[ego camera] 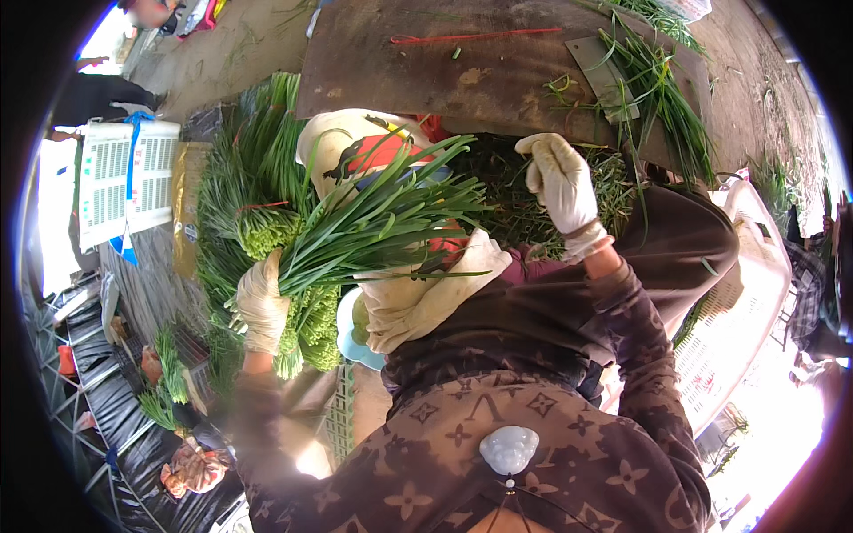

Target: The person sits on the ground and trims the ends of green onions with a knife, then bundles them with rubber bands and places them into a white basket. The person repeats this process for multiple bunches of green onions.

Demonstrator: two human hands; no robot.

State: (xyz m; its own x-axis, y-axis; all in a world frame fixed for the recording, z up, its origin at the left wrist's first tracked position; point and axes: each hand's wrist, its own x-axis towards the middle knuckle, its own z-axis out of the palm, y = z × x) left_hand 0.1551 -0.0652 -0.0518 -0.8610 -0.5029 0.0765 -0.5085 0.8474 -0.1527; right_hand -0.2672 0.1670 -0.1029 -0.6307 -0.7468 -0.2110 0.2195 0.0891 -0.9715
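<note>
My left hand (262, 306), in a pale glove, grips a loose bunch of garlic chives (380, 223) near one end. The green leaves fan out to the right over a white printed sack (400, 320) on my lap. My right hand (563, 183), also gloved, is raised over a heap of leaf trimmings (600, 193). Its fingers are bent, with a gap to the thumb and nothing visible between them. Stacked bundles of chives (266, 126) lie beyond and around my left hand. A red tie binds one nearby bundle (266, 230), its pale cut ends facing me.
A brown board (466, 73) ahead carries a red tie (476, 35), a flat metal blade (603, 80) and loose chives (660, 93). A white plastic basket (740, 300) stands at my right. A light blue basin (353, 330) sits beside my lap. Another person (100, 100) is at the far left.
</note>
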